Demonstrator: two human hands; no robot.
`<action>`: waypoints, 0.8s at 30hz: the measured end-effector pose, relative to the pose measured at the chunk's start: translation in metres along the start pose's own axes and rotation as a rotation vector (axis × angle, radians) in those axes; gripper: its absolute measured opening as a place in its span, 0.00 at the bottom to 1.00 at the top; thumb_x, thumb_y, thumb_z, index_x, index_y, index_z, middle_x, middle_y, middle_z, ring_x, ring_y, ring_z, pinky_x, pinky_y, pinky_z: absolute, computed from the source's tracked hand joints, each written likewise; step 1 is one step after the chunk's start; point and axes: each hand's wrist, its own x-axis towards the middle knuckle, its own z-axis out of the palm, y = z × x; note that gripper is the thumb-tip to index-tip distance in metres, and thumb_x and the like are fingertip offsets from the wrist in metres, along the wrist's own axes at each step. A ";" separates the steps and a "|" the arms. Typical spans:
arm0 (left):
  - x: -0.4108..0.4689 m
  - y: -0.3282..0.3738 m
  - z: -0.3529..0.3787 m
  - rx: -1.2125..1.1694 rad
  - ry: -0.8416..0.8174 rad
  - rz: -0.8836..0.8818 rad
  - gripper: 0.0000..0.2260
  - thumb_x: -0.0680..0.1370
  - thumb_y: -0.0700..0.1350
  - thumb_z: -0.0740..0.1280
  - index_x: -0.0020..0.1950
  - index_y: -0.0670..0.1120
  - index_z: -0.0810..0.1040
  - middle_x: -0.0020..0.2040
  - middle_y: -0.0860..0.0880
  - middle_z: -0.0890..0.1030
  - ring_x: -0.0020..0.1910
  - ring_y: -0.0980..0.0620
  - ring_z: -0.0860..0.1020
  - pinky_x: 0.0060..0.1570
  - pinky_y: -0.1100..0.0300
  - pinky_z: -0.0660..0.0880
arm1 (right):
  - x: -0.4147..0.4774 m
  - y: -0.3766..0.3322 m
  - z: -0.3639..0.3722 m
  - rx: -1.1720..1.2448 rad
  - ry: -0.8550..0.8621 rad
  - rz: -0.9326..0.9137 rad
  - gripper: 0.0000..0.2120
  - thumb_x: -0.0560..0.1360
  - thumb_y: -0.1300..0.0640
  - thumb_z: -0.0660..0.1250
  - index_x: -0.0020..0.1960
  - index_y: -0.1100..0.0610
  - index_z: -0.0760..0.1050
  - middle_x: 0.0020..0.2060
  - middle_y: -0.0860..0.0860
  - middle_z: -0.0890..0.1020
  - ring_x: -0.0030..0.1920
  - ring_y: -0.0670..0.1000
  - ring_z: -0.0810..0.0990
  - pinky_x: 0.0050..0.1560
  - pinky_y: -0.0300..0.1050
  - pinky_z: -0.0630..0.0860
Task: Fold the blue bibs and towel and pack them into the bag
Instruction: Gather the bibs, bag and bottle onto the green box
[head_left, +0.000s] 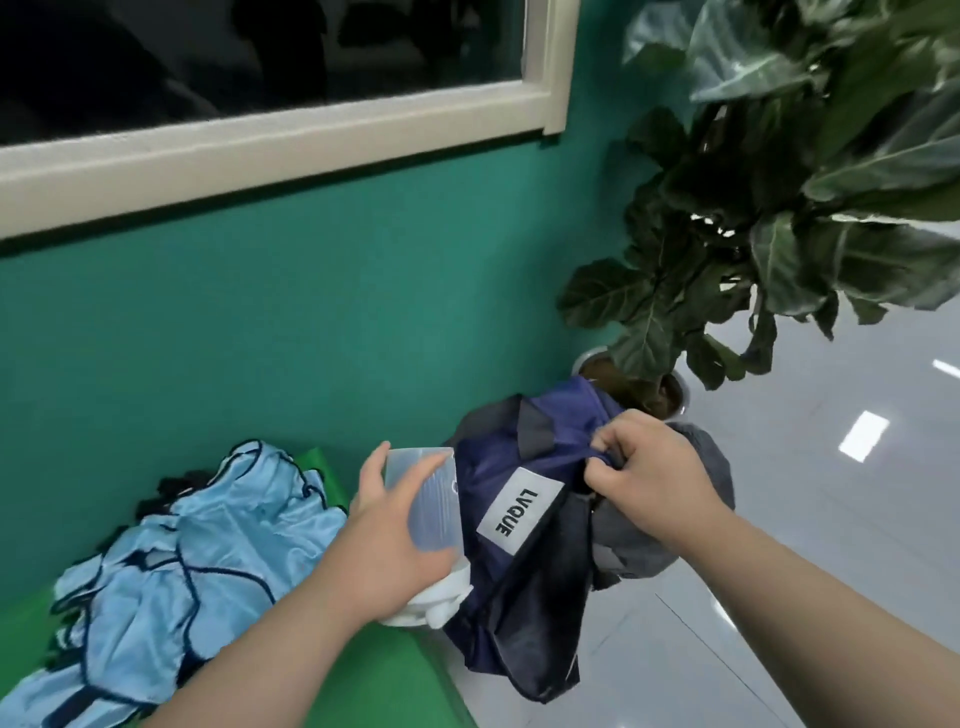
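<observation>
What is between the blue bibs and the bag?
The head view shows the left hand between bibs and bag, gripping a frosted plastic case, white cloth under it.

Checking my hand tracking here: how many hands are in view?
2. The left hand is at centre, holding a clear plastic case and a white cloth beside the navy bag. The right hand pinches the bag's top edge. None appear hidden.

The left hand (387, 545) and right hand (657, 478) are bare, with bare forearms behind them.
</observation>
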 end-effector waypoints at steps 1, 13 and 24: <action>-0.011 -0.004 -0.016 -0.011 0.027 -0.007 0.41 0.66 0.55 0.76 0.69 0.78 0.56 0.75 0.64 0.38 0.75 0.47 0.64 0.67 0.57 0.69 | 0.003 -0.021 -0.002 0.001 0.005 -0.034 0.13 0.67 0.58 0.73 0.34 0.44 0.71 0.36 0.45 0.75 0.39 0.44 0.75 0.40 0.41 0.72; -0.206 -0.124 -0.181 -0.062 0.222 -0.185 0.42 0.68 0.53 0.76 0.65 0.82 0.52 0.75 0.68 0.36 0.45 0.70 0.76 0.49 0.63 0.75 | -0.043 -0.284 0.070 -0.041 -0.066 -0.311 0.09 0.66 0.58 0.71 0.36 0.46 0.74 0.35 0.43 0.75 0.42 0.38 0.74 0.38 0.29 0.66; -0.395 -0.242 -0.282 -0.128 0.413 -0.393 0.43 0.67 0.51 0.77 0.67 0.81 0.54 0.75 0.68 0.37 0.26 0.57 0.76 0.33 0.65 0.75 | -0.133 -0.464 0.192 0.038 -0.239 -0.438 0.08 0.66 0.57 0.72 0.36 0.46 0.75 0.36 0.42 0.78 0.40 0.41 0.76 0.42 0.43 0.73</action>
